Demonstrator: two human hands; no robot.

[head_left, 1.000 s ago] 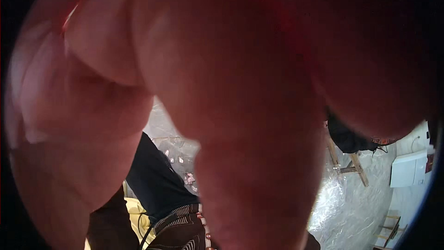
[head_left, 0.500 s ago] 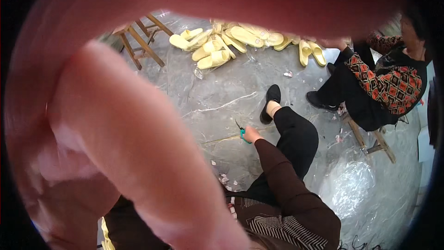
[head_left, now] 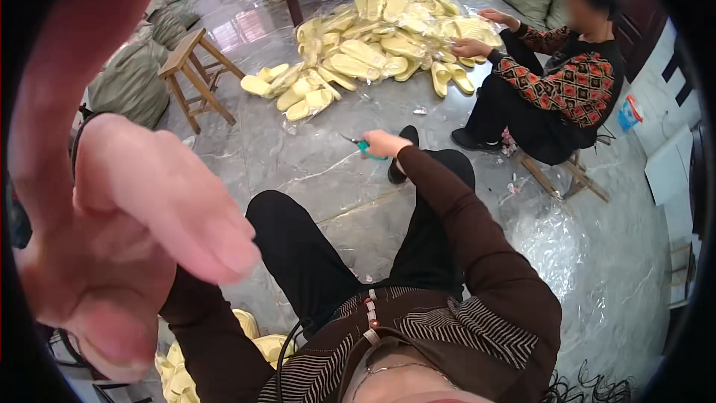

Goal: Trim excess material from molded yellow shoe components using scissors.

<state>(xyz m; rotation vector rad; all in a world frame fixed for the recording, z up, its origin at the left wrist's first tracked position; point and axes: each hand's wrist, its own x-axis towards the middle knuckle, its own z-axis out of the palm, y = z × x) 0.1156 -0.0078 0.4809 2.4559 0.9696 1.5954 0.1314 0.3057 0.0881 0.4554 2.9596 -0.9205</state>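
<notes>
Above the grey floor, just beside the person's right shoe, the right hand is closed around the green handles of a pair of scissors. The blades point forward and left, probably so that the tips stay clear of the legs; whether they are parted is too small to tell. The left hand is spread, its fingers well apart, and nothing shows in it; it looms large because it is so near the camera. One finger runs out of view, so I cannot tell what it touches. Ahead, yellow slippers lie heaped, many in clear wrap, likely to be within reach of the co-worker, who sits on a low stool with both arms stretched toward the heap. Other slippers lie low at the person's left side, seemingly placed close by for easy reach.
</notes>
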